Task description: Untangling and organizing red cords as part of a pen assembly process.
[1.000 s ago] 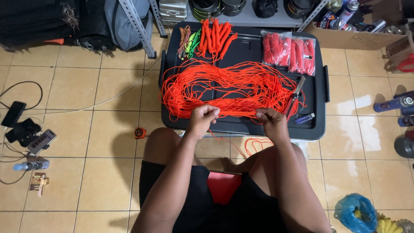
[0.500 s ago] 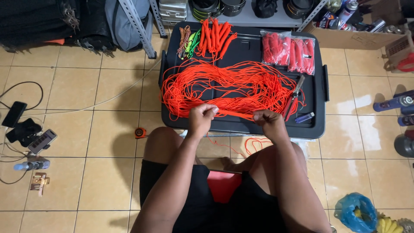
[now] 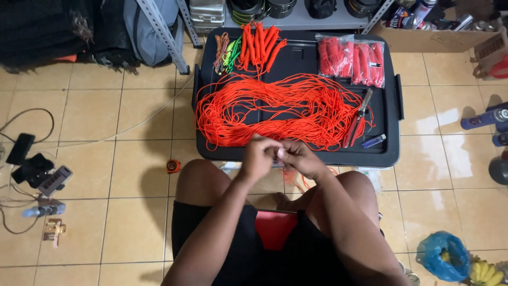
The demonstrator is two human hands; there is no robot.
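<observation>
A big tangle of orange cord (image 3: 280, 108) lies spread over a black plastic lid (image 3: 301, 53) on the tiled floor. My left hand (image 3: 259, 156) and my right hand (image 3: 300, 158) meet at the lid's near edge, fingers pinched together on a strand of that cord. More orange cord (image 3: 291, 177) trails down between my knees. Finished orange cord bundles (image 3: 259, 45) lie at the lid's far edge, with clear bags of red bundles (image 3: 352, 61) to their right.
Pliers (image 3: 357, 119) and a blue lighter (image 3: 374, 141) rest on the lid's right side. A small tape measure (image 3: 173, 166) sits by my left knee. Phones and chargers (image 3: 34, 169) lie at left. A blue bag (image 3: 443, 257) and bananas (image 3: 484, 273) are at lower right.
My hands were spread apart over the cord pile, stretching a strand; they have now come together at the lid's near edge, pinching the cord between them.
</observation>
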